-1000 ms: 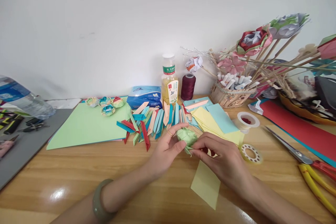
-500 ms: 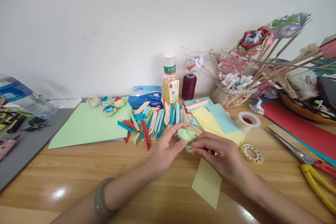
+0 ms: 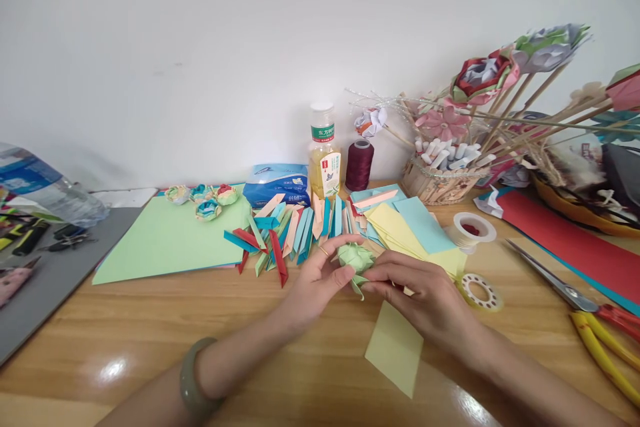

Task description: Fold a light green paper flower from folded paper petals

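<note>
A light green folded-paper flower (image 3: 356, 256) is held up over the table between both hands. My left hand (image 3: 323, 283) grips it from the left, thumb in front and fingers behind. On its lower right side, my right hand (image 3: 425, 290) pinches a green paper petal (image 3: 359, 285) whose tip hangs down and curls. A yellow paper square (image 3: 396, 350) lies on the table below my right hand. Just behind the hands are several folded paper strips (image 3: 280, 253) in red, blue, green and peach. Yellow paper sheets (image 3: 400, 230) lie behind my right hand.
Finished paper flowers (image 3: 207, 209) sit on green sheets (image 3: 165, 240) at left. A tea bottle (image 3: 325, 160), a tissue pack (image 3: 277, 183) and a thread spool (image 3: 359, 167) stand behind. At right are a tape roll (image 3: 479, 291), scissors (image 3: 565, 290) and a basket (image 3: 435, 183) near flower sticks.
Both hands stay almost in place around the green flower. The loose green petal tip now hangs slightly lower and more to the left.
</note>
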Demonstrator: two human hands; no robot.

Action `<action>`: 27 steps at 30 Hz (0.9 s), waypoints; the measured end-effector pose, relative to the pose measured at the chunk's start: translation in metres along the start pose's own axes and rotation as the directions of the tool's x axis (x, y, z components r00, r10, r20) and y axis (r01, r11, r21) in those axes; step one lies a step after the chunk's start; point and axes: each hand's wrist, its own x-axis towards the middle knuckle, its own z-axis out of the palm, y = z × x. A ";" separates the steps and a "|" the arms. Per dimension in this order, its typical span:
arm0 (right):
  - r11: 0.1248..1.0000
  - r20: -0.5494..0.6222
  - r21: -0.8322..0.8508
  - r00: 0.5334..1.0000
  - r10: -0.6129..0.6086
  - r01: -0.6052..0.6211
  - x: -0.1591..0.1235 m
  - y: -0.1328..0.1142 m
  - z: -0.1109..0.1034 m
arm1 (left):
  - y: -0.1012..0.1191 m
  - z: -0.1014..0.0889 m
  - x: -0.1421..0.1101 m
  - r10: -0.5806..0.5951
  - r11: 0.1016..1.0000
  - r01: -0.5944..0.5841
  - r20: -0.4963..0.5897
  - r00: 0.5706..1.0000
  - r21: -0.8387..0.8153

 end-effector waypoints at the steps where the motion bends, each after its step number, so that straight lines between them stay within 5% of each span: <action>1: 1.000 -0.003 0.005 1.000 -0.008 0.008 0.000 0.000 0.000 | 0.000 0.000 0.000 -0.014 1.000 0.014 -0.001 1.000 -0.008; 10: 0.995 -0.076 -0.081 0.996 0.044 -0.051 -0.002 0.000 0.005 | 0.005 0.006 -0.002 -0.076 0.997 0.077 0.057 0.996 -0.016; 15: 0.998 -0.054 -0.048 0.998 0.035 -0.038 -0.001 0.000 0.000 | 0.002 0.003 0.001 -0.098 0.991 0.092 -0.061 0.993 -0.100; 27: 0.977 -0.095 -0.215 0.995 -0.024 0.003 -0.001 -0.006 0.000 | 0.000 0.004 0.001 -0.064 0.997 0.060 -0.084 0.994 -0.047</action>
